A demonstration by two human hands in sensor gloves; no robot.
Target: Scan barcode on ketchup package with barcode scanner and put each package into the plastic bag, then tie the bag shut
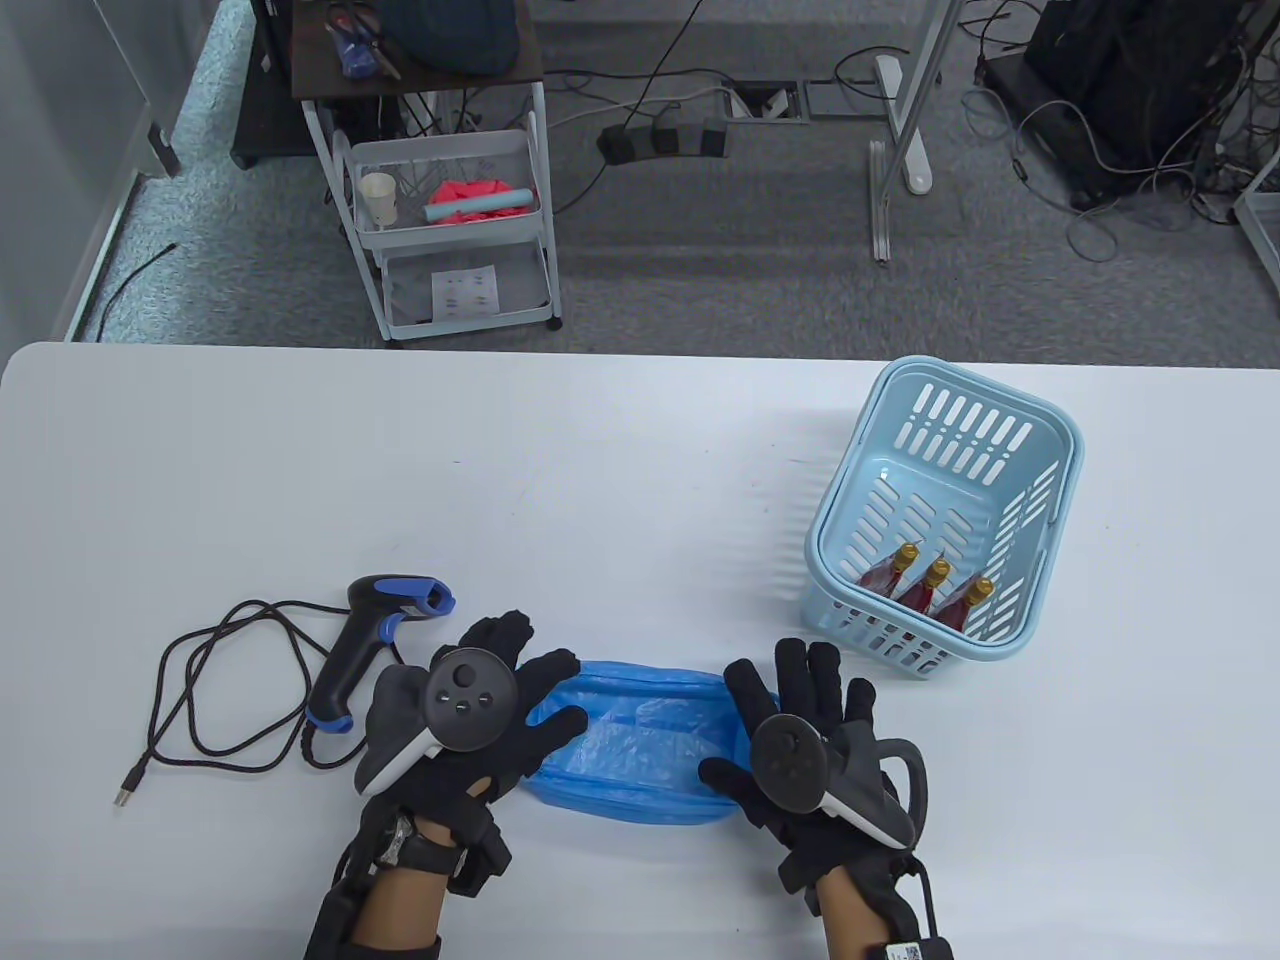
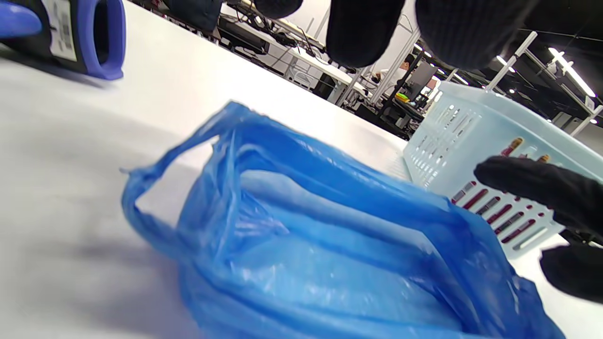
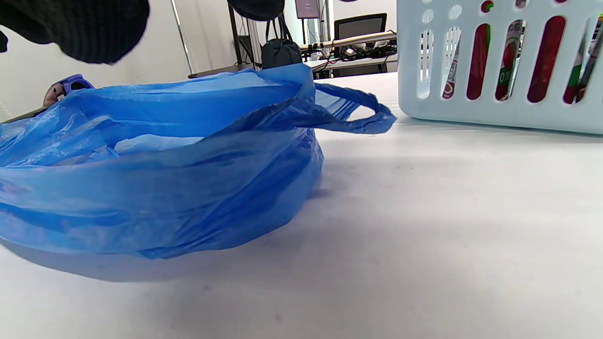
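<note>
At the lower left of the white desk point(image 1: 600, 470) a dark cable point(image 1: 215, 690) loops about, its plug end lying loose. It runs to the barcode scanner point(image 1: 375, 640), black with blue trim, which lies on its side just left of the left hand point(image 1: 470, 715). That hand hovers with its fingers spread and fairly straight, the fingertips reaching over the left edge of the plastic bag point(image 1: 635, 745); I cannot tell whether they actually touch the film, and nothing is gripped. The blue bag sits low in the middle of the frame, near the bottom edge, its mouth gaping upward and a handle loop trailing on each side. The right hand point(image 1: 810, 740) is at the bag's right edge, fingers likewise splayed and straight, thumb pointing toward the bag, holding nothing. Up and to the right stands a pale blue slotted basket point(image 1: 1050, 480), just beside the right hand's fingertips. Three red ketchup packages point(image 1: 930, 590) with gold caps lean side by side against its near wall.
</note>
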